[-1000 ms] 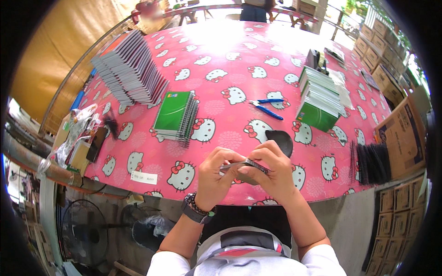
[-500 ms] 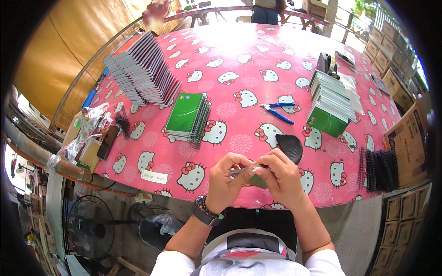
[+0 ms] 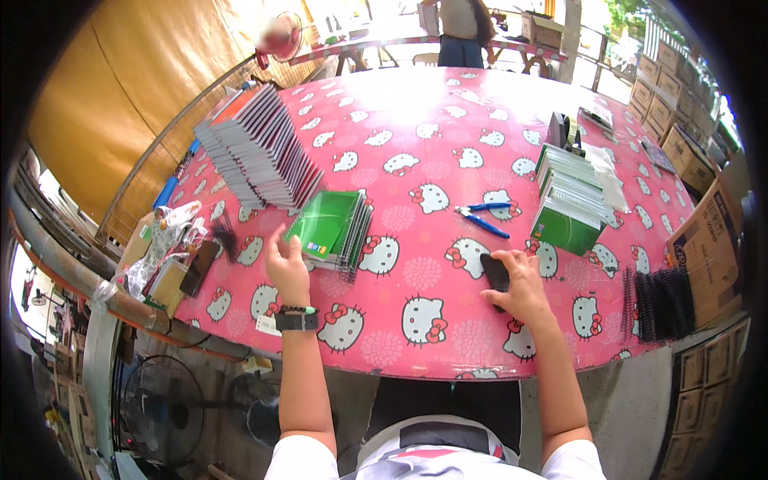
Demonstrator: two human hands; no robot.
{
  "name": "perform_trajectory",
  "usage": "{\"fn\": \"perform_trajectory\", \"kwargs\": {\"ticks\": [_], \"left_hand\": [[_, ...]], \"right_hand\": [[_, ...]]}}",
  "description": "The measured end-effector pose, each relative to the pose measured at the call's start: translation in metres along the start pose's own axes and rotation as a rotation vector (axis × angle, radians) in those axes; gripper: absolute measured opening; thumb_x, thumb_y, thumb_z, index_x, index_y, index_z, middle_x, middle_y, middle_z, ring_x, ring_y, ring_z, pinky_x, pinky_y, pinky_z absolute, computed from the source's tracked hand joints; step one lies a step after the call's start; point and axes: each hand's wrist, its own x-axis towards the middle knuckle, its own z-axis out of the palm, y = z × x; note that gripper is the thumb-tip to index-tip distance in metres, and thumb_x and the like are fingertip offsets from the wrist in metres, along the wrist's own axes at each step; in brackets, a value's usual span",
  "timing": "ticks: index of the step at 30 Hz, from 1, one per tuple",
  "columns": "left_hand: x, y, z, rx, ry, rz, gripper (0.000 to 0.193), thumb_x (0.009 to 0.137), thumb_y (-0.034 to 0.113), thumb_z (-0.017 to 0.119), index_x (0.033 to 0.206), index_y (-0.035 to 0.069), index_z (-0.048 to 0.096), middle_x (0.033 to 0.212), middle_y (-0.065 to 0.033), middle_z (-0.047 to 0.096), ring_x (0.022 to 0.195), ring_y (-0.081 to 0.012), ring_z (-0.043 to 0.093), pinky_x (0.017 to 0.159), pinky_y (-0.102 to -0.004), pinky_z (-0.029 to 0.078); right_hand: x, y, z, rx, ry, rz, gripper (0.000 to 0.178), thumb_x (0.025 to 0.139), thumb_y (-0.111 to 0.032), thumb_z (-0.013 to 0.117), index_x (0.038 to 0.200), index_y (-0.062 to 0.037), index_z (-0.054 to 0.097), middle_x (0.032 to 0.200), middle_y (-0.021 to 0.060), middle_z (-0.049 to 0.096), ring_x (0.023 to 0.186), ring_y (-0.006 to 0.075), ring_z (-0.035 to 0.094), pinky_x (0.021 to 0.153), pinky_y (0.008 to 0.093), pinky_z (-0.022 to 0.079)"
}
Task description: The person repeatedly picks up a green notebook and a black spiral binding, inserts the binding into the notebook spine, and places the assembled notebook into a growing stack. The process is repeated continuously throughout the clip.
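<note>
My left hand (image 3: 286,266) is at the near left corner of a short stack of green spiral notebooks (image 3: 330,218), thumb and fingers apart. Its fingertips are by the top notebook's edge; whether they touch it is unclear. My right hand (image 3: 520,284) curls round a flat black object (image 3: 496,274) with a rounded outline, lying on the table; its kind is unclear, as the hand covers part of it. Beyond that hand lie blue-handled cutting pliers (image 3: 485,219). A long row of green-covered spiral notebooks (image 3: 570,200) stands to the right.
A tall stack of spiral notebooks (image 3: 260,148) rises at the back left. Plastic-wrapped items (image 3: 164,240) sit at the left edge. Black spiral coils (image 3: 662,302) lie beside a cardboard box (image 3: 712,240) on the right. Across the pink-covered table (image 3: 416,320), a person (image 3: 462,36) stands.
My hands have parted: the left to the green stack, the right onto the black object. The small green item between them is gone from there. The stack's top cover now shows its logo at the near end.
</note>
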Motion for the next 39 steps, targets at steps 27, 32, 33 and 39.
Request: {"fn": "perform_trajectory", "kwargs": {"ticks": [27, 32, 33, 39], "left_hand": [[-0.116, 0.112, 0.044, 0.089, -0.202, 0.521, 0.030, 0.080, 0.008, 0.066, 0.108, 0.006, 0.056, 0.120, -0.0099, 0.048, 0.121, -0.0258, 0.042, 0.102, -0.0421, 0.032], [-0.164, 0.153, 0.056, 0.130, -0.410, 0.795, 0.037, 0.079, 0.011, 0.067, 0.115, 0.006, 0.057, 0.121, -0.0125, 0.054, 0.116, -0.0321, 0.047, 0.104, -0.0466, 0.032], [-0.175, 0.161, 0.061, 0.123, -0.508, 0.821, 0.039, 0.081, 0.010, 0.066, 0.118, 0.006, 0.056, 0.120, -0.0132, 0.054, 0.114, -0.0319, 0.049, 0.104, -0.0462, 0.032], [-0.201, 0.118, 0.073, 0.187, -0.821, 0.720, 0.042, 0.087, 0.002, 0.054, 0.128, 0.003, 0.054, 0.102, -0.0114, 0.065, 0.089, -0.0240, 0.062, 0.095, -0.0379, 0.037]], "right_hand": [[0.042, 0.113, -0.089, -0.057, 0.683, -0.025, 0.011, 0.074, -0.003, 0.068, 0.084, -0.0074, 0.069, 0.087, 0.0081, 0.066, 0.086, 0.0281, 0.060, 0.080, 0.0411, 0.046], [-0.022, 0.002, -0.070, 0.167, 0.355, -0.309, 0.017, 0.070, 0.001, 0.067, 0.086, -0.0049, 0.065, 0.081, 0.0114, 0.062, 0.082, 0.0314, 0.060, 0.073, 0.0395, 0.049], [-0.037, -0.013, -0.059, 0.257, 0.274, -0.377, 0.021, 0.069, 0.002, 0.069, 0.088, -0.0046, 0.064, 0.080, 0.0111, 0.061, 0.080, 0.0314, 0.060, 0.071, 0.0389, 0.048], [-0.068, -0.033, -0.005, 0.450, 0.116, -0.336, 0.020, 0.072, -0.011, 0.072, 0.088, -0.0028, 0.063, 0.085, 0.0102, 0.062, 0.083, 0.0288, 0.059, 0.075, 0.0380, 0.049]]}}
